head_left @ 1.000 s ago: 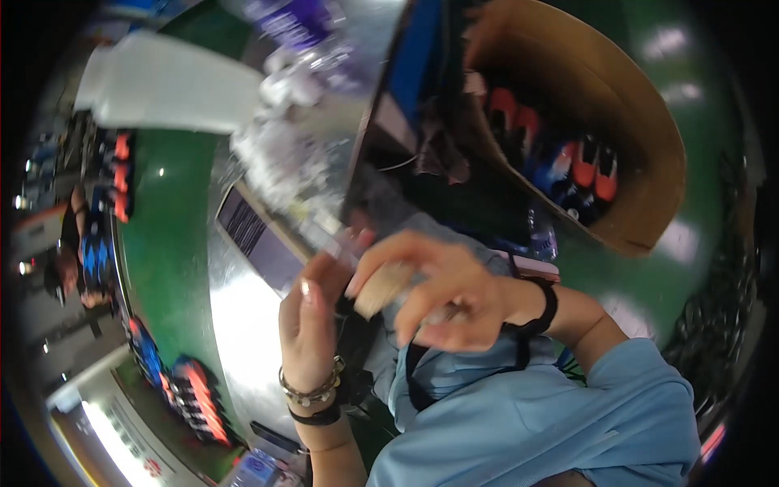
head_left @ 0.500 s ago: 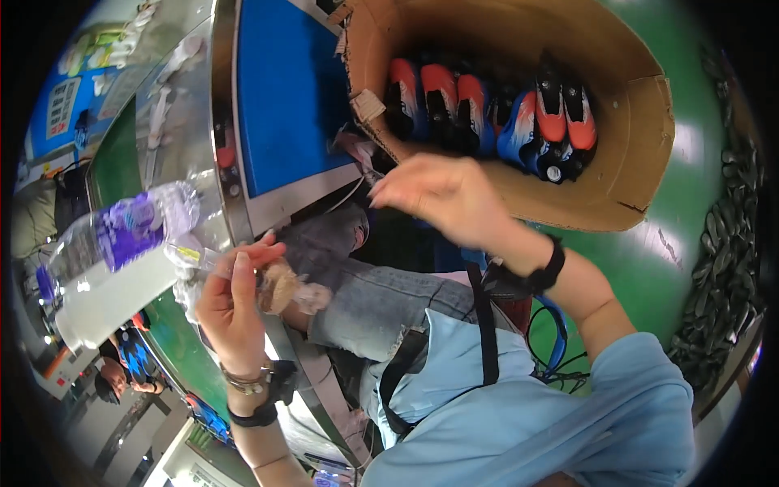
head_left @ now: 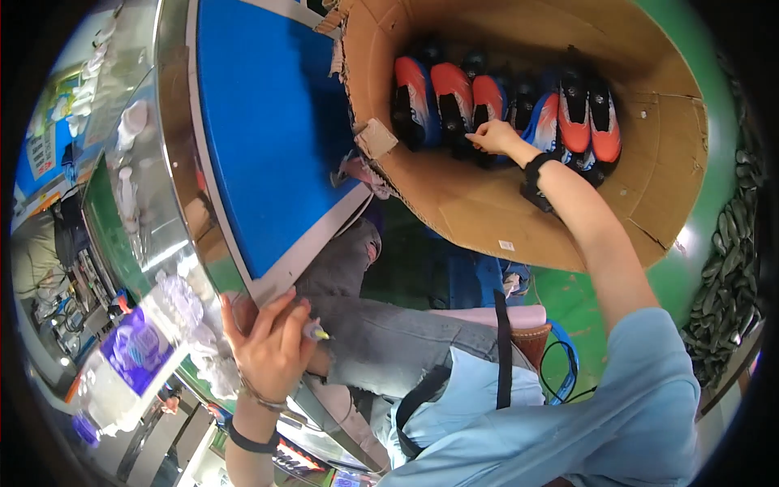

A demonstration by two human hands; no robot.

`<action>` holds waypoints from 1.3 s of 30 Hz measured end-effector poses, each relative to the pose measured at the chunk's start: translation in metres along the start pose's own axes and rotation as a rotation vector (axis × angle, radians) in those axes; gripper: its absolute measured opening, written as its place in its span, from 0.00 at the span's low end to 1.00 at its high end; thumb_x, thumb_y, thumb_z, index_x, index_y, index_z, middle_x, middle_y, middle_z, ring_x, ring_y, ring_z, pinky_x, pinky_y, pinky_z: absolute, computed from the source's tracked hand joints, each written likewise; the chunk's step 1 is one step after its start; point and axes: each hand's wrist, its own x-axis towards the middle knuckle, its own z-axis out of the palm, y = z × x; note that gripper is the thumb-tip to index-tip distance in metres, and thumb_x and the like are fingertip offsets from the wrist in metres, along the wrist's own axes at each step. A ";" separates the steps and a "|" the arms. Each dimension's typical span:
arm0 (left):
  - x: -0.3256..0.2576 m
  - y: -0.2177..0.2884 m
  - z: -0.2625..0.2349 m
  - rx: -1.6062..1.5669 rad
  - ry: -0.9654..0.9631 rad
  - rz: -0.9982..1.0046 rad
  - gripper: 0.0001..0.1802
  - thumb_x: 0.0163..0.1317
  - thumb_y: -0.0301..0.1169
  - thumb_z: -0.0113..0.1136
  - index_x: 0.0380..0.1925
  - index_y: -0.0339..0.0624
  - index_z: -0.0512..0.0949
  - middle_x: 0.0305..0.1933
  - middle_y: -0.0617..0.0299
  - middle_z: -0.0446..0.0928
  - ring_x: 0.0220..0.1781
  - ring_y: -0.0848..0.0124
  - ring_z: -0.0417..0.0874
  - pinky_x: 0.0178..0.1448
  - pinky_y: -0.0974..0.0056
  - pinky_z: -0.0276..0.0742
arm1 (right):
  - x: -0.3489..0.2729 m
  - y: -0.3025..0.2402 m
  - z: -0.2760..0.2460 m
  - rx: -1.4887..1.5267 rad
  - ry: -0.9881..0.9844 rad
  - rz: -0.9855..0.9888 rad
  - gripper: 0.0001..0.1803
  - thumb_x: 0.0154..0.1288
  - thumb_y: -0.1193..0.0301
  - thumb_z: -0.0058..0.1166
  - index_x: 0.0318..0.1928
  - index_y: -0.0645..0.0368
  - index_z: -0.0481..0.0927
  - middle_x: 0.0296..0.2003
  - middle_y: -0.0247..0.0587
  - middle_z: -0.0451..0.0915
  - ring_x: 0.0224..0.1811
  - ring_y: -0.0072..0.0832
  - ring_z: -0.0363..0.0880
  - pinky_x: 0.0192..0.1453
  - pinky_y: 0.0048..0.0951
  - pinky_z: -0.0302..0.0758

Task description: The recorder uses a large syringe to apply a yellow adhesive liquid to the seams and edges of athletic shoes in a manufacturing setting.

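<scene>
My rt hand (head_left: 497,140) is in the big brown box (head_left: 462,213), down at the row of shoes (head_left: 452,88). The shoes are red, blue, white & black, & they sit in there side by side. How far along? Not far w/ these, I'd say: no shoe is up out of the box yet, so lifting one is still undone, AFAICT. The small clear tube (head_left: 316,332) w/ a yellow tip is in my L hand (head_left: 272,347), so that bit is done.

My rt arm is long & nearly straight, w/ the wrist band (head_left: 537,166) over the box. My rt fingers are bent, tips close together next to a shoe; can't tell if they grip it. My L arm is bent. That hand is back-up by the table edge (head_left: 180,150), fingers a bit curled, holding the tube so it pokes out toward my leg (head_left: 398,329).
</scene>
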 end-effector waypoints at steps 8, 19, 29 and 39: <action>0.000 0.000 0.010 0.149 -0.077 0.023 0.11 0.51 0.33 0.58 0.37 0.54 0.79 0.34 0.78 0.80 0.49 0.82 0.75 0.69 0.38 0.31 | 0.088 0.036 0.109 -0.211 -0.161 0.288 0.35 0.57 0.42 0.43 0.51 0.61 0.76 0.52 0.54 0.72 0.57 0.43 0.70 0.60 0.46 0.62; 0.008 -0.002 -0.004 0.269 -0.126 0.047 0.09 0.53 0.45 0.58 0.29 0.57 0.80 0.32 0.83 0.80 0.46 0.83 0.74 0.69 0.43 0.43 | 0.096 -0.042 0.139 0.034 -0.003 0.560 0.57 0.40 0.26 0.43 0.57 0.64 0.69 0.65 0.59 0.49 0.66 0.60 0.47 0.67 0.54 0.44; 0.004 -0.010 -0.008 0.184 -0.151 0.117 0.14 0.57 0.41 0.58 0.43 0.55 0.77 0.42 0.76 0.80 0.49 0.80 0.77 0.69 0.50 0.41 | 0.070 -0.010 0.113 -0.228 0.257 0.317 0.25 0.57 0.51 0.48 0.37 0.63 0.80 0.40 0.57 0.78 0.45 0.47 0.77 0.50 0.42 0.72; 0.000 -0.004 0.002 0.081 -0.040 0.077 0.11 0.49 0.33 0.58 0.35 0.51 0.79 0.33 0.75 0.81 0.45 0.80 0.76 0.66 0.49 0.50 | 0.008 -0.001 0.026 -0.073 0.076 0.111 0.22 0.57 0.56 0.48 0.47 0.56 0.78 0.47 0.54 0.75 0.49 0.49 0.74 0.54 0.40 0.69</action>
